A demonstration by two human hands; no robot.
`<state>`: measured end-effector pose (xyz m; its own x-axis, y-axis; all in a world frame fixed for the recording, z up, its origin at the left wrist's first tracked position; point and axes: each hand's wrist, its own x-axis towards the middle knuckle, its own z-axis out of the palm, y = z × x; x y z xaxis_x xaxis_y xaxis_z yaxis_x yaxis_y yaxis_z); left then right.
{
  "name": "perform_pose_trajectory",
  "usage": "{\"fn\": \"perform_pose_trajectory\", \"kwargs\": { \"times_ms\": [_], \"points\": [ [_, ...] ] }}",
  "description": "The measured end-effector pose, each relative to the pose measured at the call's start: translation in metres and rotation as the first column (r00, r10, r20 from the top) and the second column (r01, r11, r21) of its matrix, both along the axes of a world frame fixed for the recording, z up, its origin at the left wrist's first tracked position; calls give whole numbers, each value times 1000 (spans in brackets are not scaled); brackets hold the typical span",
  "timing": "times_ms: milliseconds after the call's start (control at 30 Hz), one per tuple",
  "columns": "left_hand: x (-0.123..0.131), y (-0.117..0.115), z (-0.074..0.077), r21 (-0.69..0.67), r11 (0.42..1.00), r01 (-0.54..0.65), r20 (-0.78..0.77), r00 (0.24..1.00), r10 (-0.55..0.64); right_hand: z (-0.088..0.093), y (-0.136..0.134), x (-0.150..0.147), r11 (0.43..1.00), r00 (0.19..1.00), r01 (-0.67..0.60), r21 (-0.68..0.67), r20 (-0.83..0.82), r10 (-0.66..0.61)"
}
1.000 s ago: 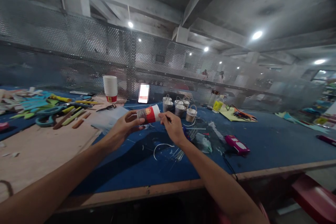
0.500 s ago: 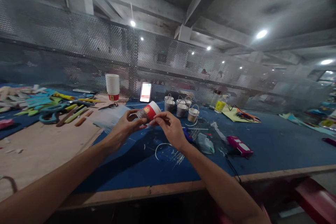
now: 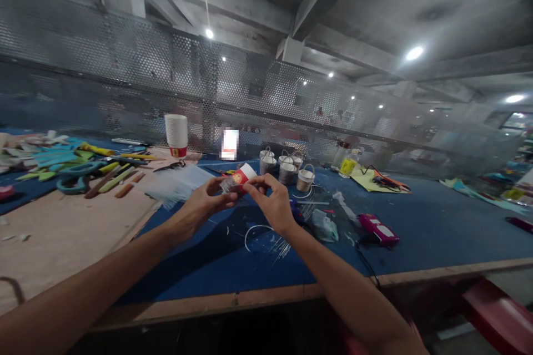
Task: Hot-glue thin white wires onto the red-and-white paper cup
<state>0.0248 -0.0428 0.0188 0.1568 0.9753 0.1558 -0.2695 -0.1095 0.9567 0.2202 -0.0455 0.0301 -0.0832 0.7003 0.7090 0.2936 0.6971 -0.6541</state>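
A red and white paper cup (image 3: 242, 175) with a greyish wrapped part at its lower end is tilted between my hands above the blue table surface. My left hand (image 3: 210, 199) grips the cup's greyish end from the left. On the right side, the fingertips of my right hand (image 3: 268, 197) pinch at the cup's side. Behind it stand several small wrapped cups with looped handles (image 3: 287, 169). Thin wires (image 3: 283, 247) and a white curved cord (image 3: 246, 238) lie below my hands.
A stack of paper cups (image 3: 177, 133) stands back left beside a lit phone (image 3: 229, 144). Scissors (image 3: 77, 177) and clay-like sticks lie left. To the right are a magenta box (image 3: 378, 229), a yellow-labelled bottle (image 3: 347, 165) and a crumpled plastic bag (image 3: 325, 226).
The cup has shifted slightly and shows less of its red band. My right fingers have moved a little over its side. The whole view has shifted slightly.
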Motion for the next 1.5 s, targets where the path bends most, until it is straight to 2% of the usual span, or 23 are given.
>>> {"fn": "perform_pose_trajectory", "kwargs": {
  "times_ms": [333, 533, 867, 1000, 1200, 1333, 1500],
  "points": [
    [6, -7, 4, -24, 1000, 0, 32, 999, 1, -6, 1, -5, 998, 996, 51, 35, 75, -54],
    [5, -7, 1, -61, 992, 114, 32, 993, -113, -7, 0, -5, 988, 982, 122, 95, 133, -134],
    [5, -10, 4, -63, 975, 212, 117, 972, -203, -6, 0, -4, 982, 973, 122, 145, 178, -147],
    [4, -8, 2, -68, 977, 203, 131, 972, -193, -7, 0, -4, 981, 974, 130, 144, 168, -154],
    [5, -9, 4, -86, 982, 169, 84, 983, -162, -9, 1, -4, 990, 992, 103, 95, 67, -110],
    [5, -7, 2, -83, 986, 143, 91, 987, -135, -9, 1, -4, 979, 981, 100, 176, 149, -127],
    [3, -4, -1, -53, 981, 188, 68, 981, -184, -11, 1, -3, 974, 963, 104, 201, 223, -149]
  ]
}}
